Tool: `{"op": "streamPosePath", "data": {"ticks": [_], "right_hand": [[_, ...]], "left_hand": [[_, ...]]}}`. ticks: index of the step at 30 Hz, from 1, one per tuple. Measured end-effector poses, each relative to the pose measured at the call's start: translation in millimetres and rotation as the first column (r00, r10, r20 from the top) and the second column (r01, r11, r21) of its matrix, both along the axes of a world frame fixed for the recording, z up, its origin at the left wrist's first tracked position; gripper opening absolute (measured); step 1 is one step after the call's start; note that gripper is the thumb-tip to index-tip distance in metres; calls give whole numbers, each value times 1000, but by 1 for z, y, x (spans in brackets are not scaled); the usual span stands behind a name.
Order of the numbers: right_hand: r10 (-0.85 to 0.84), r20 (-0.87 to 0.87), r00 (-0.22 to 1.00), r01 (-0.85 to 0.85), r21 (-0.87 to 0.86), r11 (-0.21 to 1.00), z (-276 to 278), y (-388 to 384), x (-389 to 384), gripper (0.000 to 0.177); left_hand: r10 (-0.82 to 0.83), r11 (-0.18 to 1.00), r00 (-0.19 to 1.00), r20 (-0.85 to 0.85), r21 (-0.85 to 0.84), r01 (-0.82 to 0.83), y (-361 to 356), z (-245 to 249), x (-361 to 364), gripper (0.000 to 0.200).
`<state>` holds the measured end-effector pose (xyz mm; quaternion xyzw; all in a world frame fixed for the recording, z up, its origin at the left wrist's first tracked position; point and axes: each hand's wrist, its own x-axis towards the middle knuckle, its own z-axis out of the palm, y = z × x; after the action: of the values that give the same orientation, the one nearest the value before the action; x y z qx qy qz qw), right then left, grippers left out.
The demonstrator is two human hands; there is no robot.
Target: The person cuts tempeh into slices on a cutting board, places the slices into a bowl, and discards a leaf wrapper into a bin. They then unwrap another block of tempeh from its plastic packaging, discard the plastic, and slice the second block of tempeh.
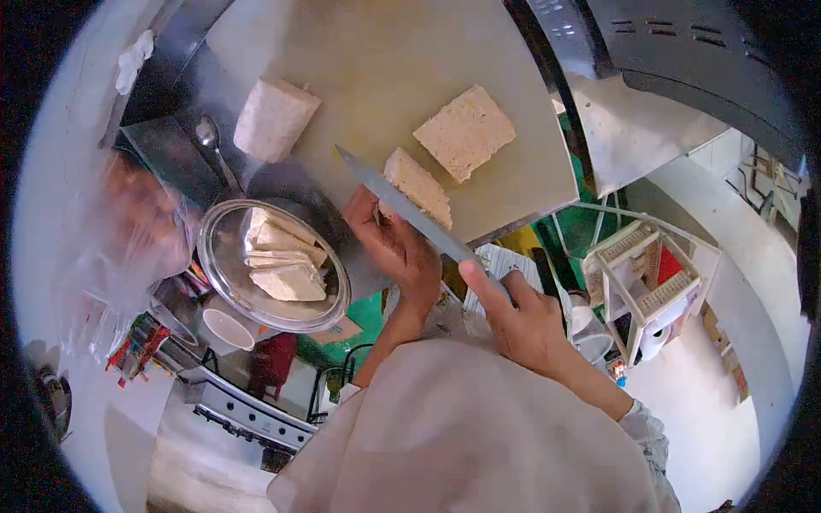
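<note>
My right hand (513, 316) is closed round the handle of a long knife (410, 212), its blade slanting up to the left along a pale block piece (419, 184). Beside that piece, my left hand (389, 244) is closed at its lower left side, fingers bent and partly hidden by the blade. A wider pale slab (466, 132) lies flat on the cutting board (368, 51) to the upper right. Another thick block (274, 120) rests at the board's left edge. Several pale slices (286, 265) lie in a round glass bowl (338, 303) left of my left hand.
A spoon (214, 145) lies behind the bowl. Clear plastic wrapping (128, 222) is at the left, above a white cup (229, 329). A stove (248, 415) stands at the lower left. A light plastic rack (646, 274) stands on the right, near a metal appliance (676, 43).
</note>
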<state>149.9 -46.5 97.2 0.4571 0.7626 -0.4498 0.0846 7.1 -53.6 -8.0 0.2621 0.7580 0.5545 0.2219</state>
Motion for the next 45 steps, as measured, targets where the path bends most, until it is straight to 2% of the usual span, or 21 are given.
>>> {"op": "streamPosePath", "data": {"ticks": [5,7,14,16,19,23,25,29,31,34,38,43,45], "right_hand": [[-1,-6,1000,1,-18,1000,-1,3,-2,75],[29,30,999,-27,-93,995,0,6,-5,76],[26,22,999,-25,-45,999,-7,4,-9,75],[18,27,999,-16,-57,998,-10,1,-9,75],[-35,-26,999,34,-48,998,-7,1,-8,75],[29,35,999,-26,-69,997,-6,-5,-1,74],[39,52,998,-38,-17,999,-10,-12,6,73],[14,37,999,-14,-1,1000,-12,-15,6,71],[-13,16,1000,12,83,996,-15,-17,5,69],[7,52,999,-8,20,1000,-11,-12,3,68],[5,46,999,-8,71,997,-16,-15,2,69],[-11,53,999,8,48,999,-16,-14,0,71],[-12,57,998,11,9,1000,-16,-12,0,72]], "left_hand": [[17,1000,999,32,-17,-16,-1,-3,1,57],[6,998,1000,-13,-57,-7,-1,-4,-1,52],[8,998,1000,-9,-56,-8,1,0,0,46],[-42,998,999,-20,-51,41,1,5,-2,37],[-29,999,999,-22,-32,28,0,3,0,36],[5,1000,999,39,20,-6,2,4,2,36],[39,999,999,-5,-36,-39,-2,-3,3,47],[11,999,998,-57,-36,-13,-2,-4,1,47],[-12,1000,1000,-13,26,12,-3,-4,0,34],[-28,1000,1000,-12,4,28,-3,-3,-1,33],[-21,1000,999,-37,12,21,-4,-3,-1,33],[-70,998,992,-101,-8,69,-3,-3,-4,32],[-51,999,996,-73,-1,51,-2,-2,-2,32]]}}
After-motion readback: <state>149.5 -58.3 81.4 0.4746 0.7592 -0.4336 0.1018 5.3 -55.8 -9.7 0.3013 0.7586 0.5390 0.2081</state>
